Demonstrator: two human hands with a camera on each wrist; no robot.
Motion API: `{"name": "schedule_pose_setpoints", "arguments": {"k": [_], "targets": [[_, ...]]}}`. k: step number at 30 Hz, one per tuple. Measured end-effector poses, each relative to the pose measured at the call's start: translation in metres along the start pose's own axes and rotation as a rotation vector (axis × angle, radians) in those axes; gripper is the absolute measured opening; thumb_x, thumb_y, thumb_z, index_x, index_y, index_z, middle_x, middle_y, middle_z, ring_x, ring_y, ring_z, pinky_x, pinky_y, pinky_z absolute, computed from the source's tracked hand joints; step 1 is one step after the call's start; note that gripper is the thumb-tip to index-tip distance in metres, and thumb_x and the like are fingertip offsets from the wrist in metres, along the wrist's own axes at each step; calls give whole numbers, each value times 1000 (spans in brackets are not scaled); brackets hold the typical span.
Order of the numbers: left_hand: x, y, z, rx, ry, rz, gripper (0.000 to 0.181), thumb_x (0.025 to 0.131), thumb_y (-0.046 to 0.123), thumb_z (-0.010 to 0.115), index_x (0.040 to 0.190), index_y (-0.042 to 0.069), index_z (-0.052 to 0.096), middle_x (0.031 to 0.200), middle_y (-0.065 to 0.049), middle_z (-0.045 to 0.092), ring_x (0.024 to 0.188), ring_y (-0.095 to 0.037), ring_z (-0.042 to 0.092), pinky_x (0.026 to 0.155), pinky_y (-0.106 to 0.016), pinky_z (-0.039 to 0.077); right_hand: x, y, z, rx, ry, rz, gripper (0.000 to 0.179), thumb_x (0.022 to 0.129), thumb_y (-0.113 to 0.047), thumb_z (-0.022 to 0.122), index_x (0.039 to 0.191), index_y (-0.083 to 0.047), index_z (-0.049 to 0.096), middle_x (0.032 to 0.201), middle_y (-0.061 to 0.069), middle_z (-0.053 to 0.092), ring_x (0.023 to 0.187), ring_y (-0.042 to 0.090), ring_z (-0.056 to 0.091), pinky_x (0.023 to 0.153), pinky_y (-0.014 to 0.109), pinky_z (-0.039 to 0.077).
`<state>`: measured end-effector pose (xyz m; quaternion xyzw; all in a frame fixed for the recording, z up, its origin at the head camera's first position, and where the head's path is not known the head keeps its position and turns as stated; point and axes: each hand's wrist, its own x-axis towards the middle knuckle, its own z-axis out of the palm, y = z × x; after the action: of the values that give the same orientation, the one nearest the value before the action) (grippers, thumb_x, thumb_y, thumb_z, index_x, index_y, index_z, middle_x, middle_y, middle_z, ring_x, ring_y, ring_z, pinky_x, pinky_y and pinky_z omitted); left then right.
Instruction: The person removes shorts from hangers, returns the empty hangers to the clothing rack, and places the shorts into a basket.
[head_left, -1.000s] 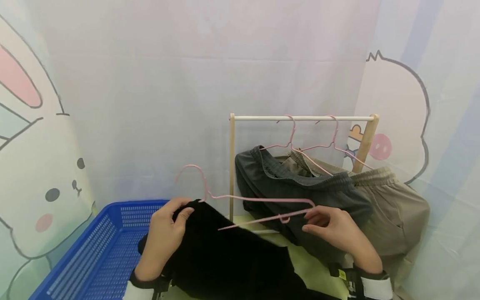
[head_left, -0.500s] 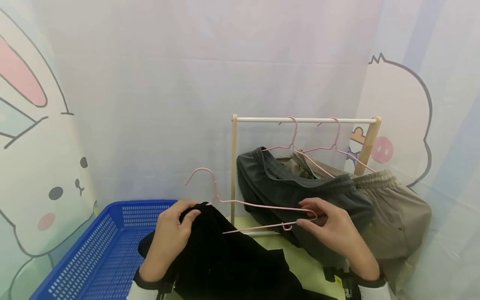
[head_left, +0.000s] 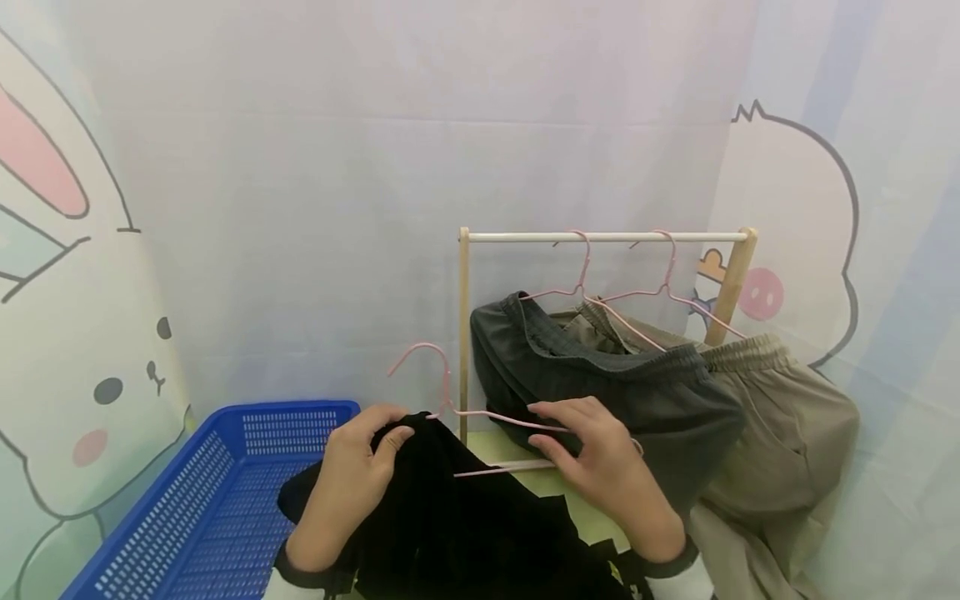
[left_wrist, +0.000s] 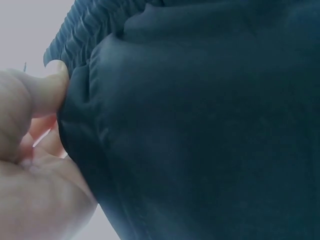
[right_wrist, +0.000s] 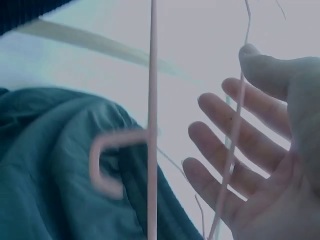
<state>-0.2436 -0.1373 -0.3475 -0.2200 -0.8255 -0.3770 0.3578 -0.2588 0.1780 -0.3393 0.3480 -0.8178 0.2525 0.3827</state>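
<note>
My left hand [head_left: 351, 471] pinches the gathered elastic waistband [left_wrist: 92, 32] of black pants [head_left: 480, 533] between thumb and fingers. One end of a pink hanger [head_left: 447, 385] is inside that waistband, its hook standing up beside the hand. The hanger's other end sticks out to the right, bare. Around this bare end my right hand [head_left: 600, 458] is spread loosely. In the right wrist view, the thumb is at the upper wire [right_wrist: 239, 100] and the extended fingers lie behind it, while the lower bar [right_wrist: 152, 100] with its small loop passes in front.
A clothes rack [head_left: 607, 237] stands behind at the right. Dark grey pants [head_left: 600, 392] and khaki pants [head_left: 795, 417] hang from it on pink hangers. At the left is a blue plastic basket [head_left: 217, 417]. A pale green surface [head_left: 585, 508] shows below the rack.
My right hand has moved left along the hanger, from its bare end towards the hook. Hanger and left hand have shifted slightly right, the left hand still pinching the black waistband.
</note>
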Motion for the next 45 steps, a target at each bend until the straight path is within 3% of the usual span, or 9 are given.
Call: {"name": "schedule_pose_setpoints", "arguments": {"k": [9,16,29,38,45], "targets": [[-1,12,9,-26,-38,-31,9,95,6,73,102,12,75,98,1,73,91,-11,69,78,-38,60,1,-10,10,17,-65,44,17,94,-12,76,111,-15,78,86,-12,66,69,-2,49,61,20,46],[0,14,12,-27,-38,-32,9,95,6,73,101,13,75,97,2,73,91,-9,69,79,-37,61,0,-8,12,11,-53,34,12,92,-10,78,101,-18,77,88,-12,68,66,-5,51,60,19,47],[0,13,10,-27,-61,-55,9,96,7,73,102,14,75,99,2,73,92,-10,69,80,-39,60,0,-5,9,7,-24,4,12,92,-12,78,98,-22,76,84,-17,65,60,-6,45,57,15,42],[0,5,0,-4,-83,-66,13,96,7,72,106,14,76,103,1,74,98,-16,69,82,-44,59,-1,5,-6,-6,15,19,13,90,-11,80,98,-22,77,83,-17,65,57,-4,39,57,14,38],[-2,-5,-11,37,-119,-101,14,95,9,74,106,16,76,101,2,74,93,-16,67,78,-44,57,-3,15,-25,-6,50,42,19,89,-2,79,96,-20,78,71,-15,59,52,-5,27,47,12,28]]}}
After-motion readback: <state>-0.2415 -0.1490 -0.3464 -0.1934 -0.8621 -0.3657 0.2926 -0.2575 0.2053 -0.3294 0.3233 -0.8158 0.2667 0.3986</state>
